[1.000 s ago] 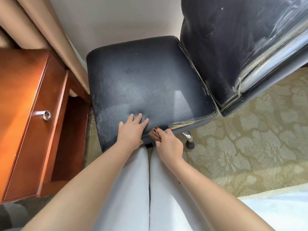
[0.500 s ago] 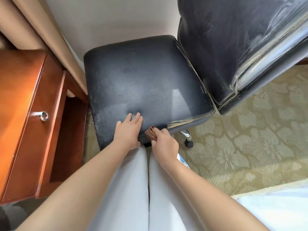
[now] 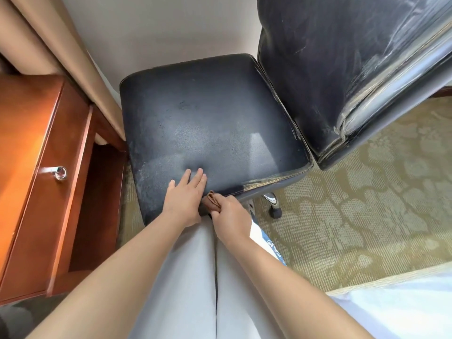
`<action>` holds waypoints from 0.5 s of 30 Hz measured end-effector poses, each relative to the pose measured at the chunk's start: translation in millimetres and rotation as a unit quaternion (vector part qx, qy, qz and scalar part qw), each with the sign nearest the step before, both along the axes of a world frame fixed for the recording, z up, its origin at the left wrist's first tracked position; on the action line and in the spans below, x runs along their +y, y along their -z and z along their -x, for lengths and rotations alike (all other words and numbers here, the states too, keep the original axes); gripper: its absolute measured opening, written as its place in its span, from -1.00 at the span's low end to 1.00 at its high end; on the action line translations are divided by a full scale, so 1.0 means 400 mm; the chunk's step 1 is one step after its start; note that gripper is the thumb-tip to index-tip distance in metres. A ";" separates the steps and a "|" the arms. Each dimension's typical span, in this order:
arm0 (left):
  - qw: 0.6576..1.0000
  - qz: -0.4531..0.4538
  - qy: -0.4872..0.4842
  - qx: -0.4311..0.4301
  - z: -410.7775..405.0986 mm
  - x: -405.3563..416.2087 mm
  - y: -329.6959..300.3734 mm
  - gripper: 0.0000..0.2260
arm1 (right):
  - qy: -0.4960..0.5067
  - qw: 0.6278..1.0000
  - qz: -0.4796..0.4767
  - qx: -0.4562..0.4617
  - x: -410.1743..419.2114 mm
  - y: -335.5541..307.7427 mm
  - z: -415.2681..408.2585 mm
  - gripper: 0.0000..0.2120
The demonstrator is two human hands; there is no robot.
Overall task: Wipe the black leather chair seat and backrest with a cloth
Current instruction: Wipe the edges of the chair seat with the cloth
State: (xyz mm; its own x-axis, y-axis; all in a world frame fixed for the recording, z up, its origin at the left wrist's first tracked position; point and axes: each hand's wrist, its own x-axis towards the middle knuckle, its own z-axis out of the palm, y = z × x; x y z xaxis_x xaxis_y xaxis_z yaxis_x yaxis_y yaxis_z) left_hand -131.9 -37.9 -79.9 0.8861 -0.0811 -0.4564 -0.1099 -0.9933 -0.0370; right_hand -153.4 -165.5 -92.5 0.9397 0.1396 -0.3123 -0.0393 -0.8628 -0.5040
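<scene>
My left hand lies flat on the near part of the black leather seat, fingers straight and close together, pressing down on the leather and holding nothing. My right hand is just beside it at the seat's near edge, fingers curled round a bunched brown cloth; only a small fold of it shows between the two hands, up against the edge of the seat. The seat looks dusty and grey over much of its top, with worn stitching along the near right edge. The backrest stands to the right of the seat, scuffed, with a shiny metal frame along its side. A caster shows under the seat on the patterned carpet. A wooden drawer unit with a metal pull stands to my left
</scene>
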 end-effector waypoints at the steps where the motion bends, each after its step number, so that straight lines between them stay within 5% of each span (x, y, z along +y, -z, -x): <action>1: 1.000 -0.001 0.001 0.003 0.000 0.001 -0.001 -0.04 | 0.016 1.000 0.008 -0.006 -0.012 -0.001 -0.009 -0.61; 5: 1.000 -0.013 0.004 0.003 0.004 -0.001 0.002 -0.03 | 0.159 0.987 -0.012 -0.011 -0.079 0.010 -0.039 -0.67; 11: 1.000 -0.014 -0.001 -0.004 0.006 -0.007 0.011 -0.06 | 0.069 0.998 -0.006 -0.004 -0.071 0.006 -0.034 -0.71; 15: 1.000 0.004 -0.016 -0.002 0.005 -0.015 0.006 -0.12 | 0.200 0.979 -0.043 -0.024 -0.101 0.005 -0.049 -0.72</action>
State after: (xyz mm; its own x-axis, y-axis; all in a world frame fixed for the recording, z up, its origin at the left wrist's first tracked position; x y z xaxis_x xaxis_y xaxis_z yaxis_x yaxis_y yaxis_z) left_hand -133.7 -44.1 -82.2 0.8901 -0.0561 -0.4523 -0.0781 -0.9965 -0.0300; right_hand -133.7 -205.7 -94.4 0.9378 -0.2181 -0.2700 -0.3395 -0.7379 -0.5833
